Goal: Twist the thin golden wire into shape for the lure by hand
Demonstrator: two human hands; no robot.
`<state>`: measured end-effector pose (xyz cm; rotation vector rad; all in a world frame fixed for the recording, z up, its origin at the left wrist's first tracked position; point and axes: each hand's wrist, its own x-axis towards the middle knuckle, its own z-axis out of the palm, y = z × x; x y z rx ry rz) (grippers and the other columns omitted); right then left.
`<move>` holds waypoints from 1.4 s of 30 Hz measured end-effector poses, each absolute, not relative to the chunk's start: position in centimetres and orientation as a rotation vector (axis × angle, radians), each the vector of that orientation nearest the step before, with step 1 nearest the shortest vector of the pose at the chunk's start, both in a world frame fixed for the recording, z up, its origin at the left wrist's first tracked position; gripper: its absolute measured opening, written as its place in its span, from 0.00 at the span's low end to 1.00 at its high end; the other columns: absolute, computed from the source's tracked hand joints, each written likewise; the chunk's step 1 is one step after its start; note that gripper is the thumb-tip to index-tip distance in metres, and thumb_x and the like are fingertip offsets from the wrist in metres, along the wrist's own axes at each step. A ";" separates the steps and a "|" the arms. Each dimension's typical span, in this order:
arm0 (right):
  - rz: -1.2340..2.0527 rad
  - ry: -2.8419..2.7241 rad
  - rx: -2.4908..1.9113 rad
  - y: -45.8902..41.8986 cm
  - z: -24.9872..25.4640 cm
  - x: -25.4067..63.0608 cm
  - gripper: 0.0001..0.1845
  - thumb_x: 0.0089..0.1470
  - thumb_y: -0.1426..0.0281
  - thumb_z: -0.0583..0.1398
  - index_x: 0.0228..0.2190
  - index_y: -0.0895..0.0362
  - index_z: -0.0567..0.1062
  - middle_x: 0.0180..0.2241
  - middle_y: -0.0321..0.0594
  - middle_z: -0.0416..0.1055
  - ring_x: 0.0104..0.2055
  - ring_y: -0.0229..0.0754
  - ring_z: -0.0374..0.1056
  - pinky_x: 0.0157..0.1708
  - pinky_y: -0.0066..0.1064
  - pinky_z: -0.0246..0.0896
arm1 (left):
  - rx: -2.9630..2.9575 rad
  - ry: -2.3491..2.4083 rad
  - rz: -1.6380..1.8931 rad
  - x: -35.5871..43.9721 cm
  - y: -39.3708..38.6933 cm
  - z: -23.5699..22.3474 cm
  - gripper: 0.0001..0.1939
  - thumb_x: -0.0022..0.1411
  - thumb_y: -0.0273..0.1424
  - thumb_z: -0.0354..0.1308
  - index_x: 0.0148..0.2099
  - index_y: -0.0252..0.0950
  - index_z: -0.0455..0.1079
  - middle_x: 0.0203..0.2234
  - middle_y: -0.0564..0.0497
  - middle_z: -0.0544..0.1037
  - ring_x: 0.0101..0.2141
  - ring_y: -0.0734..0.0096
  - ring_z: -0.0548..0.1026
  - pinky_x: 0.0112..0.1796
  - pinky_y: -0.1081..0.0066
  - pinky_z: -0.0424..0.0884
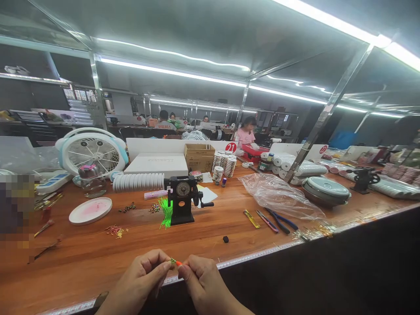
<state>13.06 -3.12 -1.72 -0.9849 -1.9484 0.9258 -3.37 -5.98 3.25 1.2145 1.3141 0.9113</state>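
At the table's front edge, my left hand (142,276) is closed in a pinch on a small green strand-like piece (172,260). My right hand (204,280) pinches a small orange piece (179,263), most of it hidden by the fingers. The green and orange pieces meet between my fingertips; whether they are joined I cannot tell. Beyond my hands stands a black hand-cranked winder (182,199) carrying a row of white spools (138,182). Bright green strands (166,213) lie against its left side. A small black lump (225,239) rests on the wood to the right.
Small red and yellow pieces (114,231) lie left, near a white dish (90,211) and a fan (93,153). Rightward are a yellow-handled tool (251,218), red-handled snips (267,221), blue-handled pliers (282,221) and plastic wrap (278,194). A ruler strip (249,256) follows the edge. A co-worker (246,133) sits opposite.
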 end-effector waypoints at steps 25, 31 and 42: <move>1.743 -1.781 -0.572 -2.6 1.6 15.6 0.18 0.57 0.65 0.56 0.48 0.55 0.73 0.18 0.29 0.56 0.19 0.28 0.48 0.20 0.22 0.44 | 1.309 1.252 0.848 -4.3 -6.0 3.8 0.14 0.56 0.41 0.57 0.32 0.37 0.76 0.28 0.50 0.80 0.32 0.66 0.73 0.36 0.72 0.65; 2.105 -1.334 -0.407 -2.5 0.1 14.8 0.21 0.51 0.59 0.61 0.41 0.62 0.76 0.16 0.28 0.58 0.11 0.24 0.42 0.10 0.20 0.34 | 1.282 1.243 0.982 -3.7 -6.3 3.5 0.13 0.56 0.41 0.57 0.32 0.37 0.76 0.28 0.50 0.79 0.33 0.66 0.73 0.38 0.72 0.65; 1.825 -0.997 -0.475 -3.1 -1.8 11.8 0.21 0.50 0.54 0.60 0.23 0.58 0.63 0.12 0.25 0.57 0.09 0.24 0.45 0.08 0.18 0.38 | 0.888 1.150 1.248 -1.4 -5.4 3.0 0.18 0.49 0.45 0.62 0.29 0.35 0.67 0.12 0.64 0.52 0.16 0.82 0.43 0.16 0.79 0.44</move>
